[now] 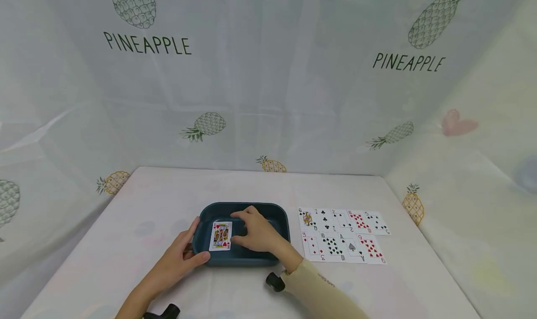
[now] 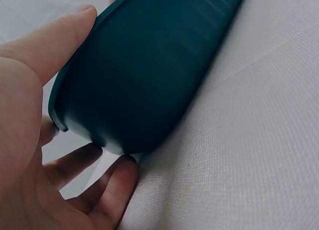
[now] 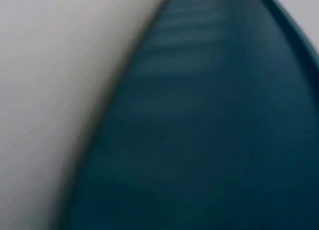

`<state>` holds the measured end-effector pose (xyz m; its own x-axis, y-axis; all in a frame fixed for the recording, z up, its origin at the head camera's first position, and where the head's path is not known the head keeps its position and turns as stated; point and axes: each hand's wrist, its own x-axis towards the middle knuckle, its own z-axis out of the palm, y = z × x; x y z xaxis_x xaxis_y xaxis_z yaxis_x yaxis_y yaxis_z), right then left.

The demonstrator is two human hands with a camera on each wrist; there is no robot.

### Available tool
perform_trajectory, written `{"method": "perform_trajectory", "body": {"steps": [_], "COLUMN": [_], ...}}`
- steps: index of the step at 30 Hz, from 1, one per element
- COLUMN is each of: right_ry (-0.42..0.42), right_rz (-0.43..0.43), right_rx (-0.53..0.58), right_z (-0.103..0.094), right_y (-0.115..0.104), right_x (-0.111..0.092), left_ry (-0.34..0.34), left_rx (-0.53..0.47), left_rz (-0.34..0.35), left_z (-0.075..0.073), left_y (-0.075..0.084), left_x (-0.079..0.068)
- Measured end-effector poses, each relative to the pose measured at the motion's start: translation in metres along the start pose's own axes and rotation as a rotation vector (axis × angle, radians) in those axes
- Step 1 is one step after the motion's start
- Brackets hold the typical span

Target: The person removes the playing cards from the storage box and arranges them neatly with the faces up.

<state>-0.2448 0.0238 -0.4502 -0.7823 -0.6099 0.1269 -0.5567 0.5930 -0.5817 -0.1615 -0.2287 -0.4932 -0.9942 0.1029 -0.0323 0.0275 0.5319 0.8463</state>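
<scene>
A dark teal tray [image 1: 243, 262] stands on the white-covered table. My left hand [image 1: 178, 258] grips its left end, thumb on the rim and fingers against the outer wall; the left wrist view shows the thumb [image 2: 65, 38] and fingertips on the tray's side [image 2: 134, 80]. Inside, at the left, lies a king of hearts playing card [image 1: 221, 236], face up. Over the tray, just right of that card, my right hand [image 1: 259, 232] has thumb and forefinger spread apart, with nothing seen between them. In the right wrist view the tray wall [image 3: 199, 130] hides the fingers.
To the right of the tray, face-up playing cards [image 1: 331, 246] lie in two rows on the table [image 1: 335, 188]. A pineapple-printed cloth [image 1: 277, 86] hangs behind the table and along both sides. Black wrist mounts [image 1: 275, 282] show near both forearms.
</scene>
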Motion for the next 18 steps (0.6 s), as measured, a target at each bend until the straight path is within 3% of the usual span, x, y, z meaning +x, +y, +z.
{"method": "perform_trajectory", "body": {"steps": [10, 18], "right_ry": [-0.063, -0.078], "right_rz": [0.072, 0.090], "right_rx": [-0.254, -0.279], "right_z": [0.026, 0.023], "right_y": [-0.013, -0.011], "right_x": [0.016, 0.013], "left_ry": [-0.010, 0.004], "left_rx": [-0.015, 0.004], "left_rz": [0.008, 0.034], "left_z": [-0.001, -0.001], "left_y": [0.000, -0.001], "left_x": [-0.001, -0.001]}}
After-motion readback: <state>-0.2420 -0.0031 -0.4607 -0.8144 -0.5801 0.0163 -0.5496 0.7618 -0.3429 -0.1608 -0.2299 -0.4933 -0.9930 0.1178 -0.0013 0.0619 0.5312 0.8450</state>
